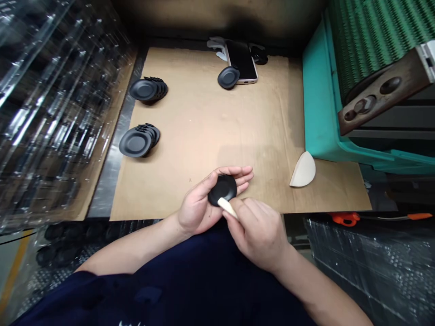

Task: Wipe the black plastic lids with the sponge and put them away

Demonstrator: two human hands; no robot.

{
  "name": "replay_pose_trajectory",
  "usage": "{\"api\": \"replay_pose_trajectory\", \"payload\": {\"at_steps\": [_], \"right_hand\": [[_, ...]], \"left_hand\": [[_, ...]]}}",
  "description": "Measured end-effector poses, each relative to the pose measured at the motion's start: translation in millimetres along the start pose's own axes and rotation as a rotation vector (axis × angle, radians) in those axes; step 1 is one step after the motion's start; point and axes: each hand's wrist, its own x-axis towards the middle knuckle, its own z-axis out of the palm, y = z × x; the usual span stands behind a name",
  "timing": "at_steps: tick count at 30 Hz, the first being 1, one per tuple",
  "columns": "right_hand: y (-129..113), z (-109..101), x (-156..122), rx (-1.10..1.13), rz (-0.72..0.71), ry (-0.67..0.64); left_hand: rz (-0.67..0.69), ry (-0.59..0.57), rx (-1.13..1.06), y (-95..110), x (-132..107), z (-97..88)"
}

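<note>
My left hand (200, 206) is palm up near the front edge of the cardboard, its fingers stretched to the right. A round black dish-shaped part (220, 188) lies in that palm, held at its edge by the thumb. My right hand (256, 228) is closed in a pinch on a small cream-coloured pad (227, 207). The pad's tip touches the lower part of the black dish-shaped part; its other end is hidden in my fingers.
Two overlapping rows of black dish-shaped parts (144, 89) (136, 142) lie at left. A single dish-shaped part (228, 77) leans against a phone (242, 61). At right are a cream half-disc (303, 170) and a teal crate (317, 99). Clear plastic trays (61, 99) rise at far left.
</note>
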Motion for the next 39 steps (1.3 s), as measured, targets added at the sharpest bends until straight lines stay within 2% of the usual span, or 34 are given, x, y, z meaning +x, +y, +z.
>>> {"api": "replay_pose_trajectory", "payload": {"at_steps": [4,10,15,19,23,29,31,35,39], "right_hand": [[4.0,4.0,1.8,-0.04,0.106,0.07],[-10.5,8.9,2.3,0.097,-0.006,0.023],[-9.2,10.7,0.8,0.092,0.025,0.051],[-9.9,13.2,2.3,0.099,-0.031,0.037],[-11.5,14.3,4.8,0.107,-0.017,0.056],[-11.2,7.7,2.3,0.165,-0.097,-0.022],[-8.4,3.3,2.3,0.198,-0.095,-0.007],[-1.3,-1.2,5.4,0.087,-0.009,0.072],[4.1,-0.5,11.3,-0.058,-0.05,0.055]], "left_hand": [[0.008,-0.014,-0.001,0.7,-0.8,-0.1],[0.028,0.022,0.016,1.7,-1.3,0.2],[0.016,-0.004,0.017,1.1,-0.9,0.0],[0.016,0.0,0.02,1.3,-0.8,-0.4],[0.008,-0.02,0.015,2.2,-1.2,0.1],[-0.016,-0.023,-0.004,2.6,-1.5,2.0],[-0.027,-0.026,-0.013,2.5,-1.3,2.7],[-0.034,-0.057,-0.005,1.6,-0.6,2.8],[-0.034,-0.094,0.024,-1.1,-0.6,-0.1]]}}
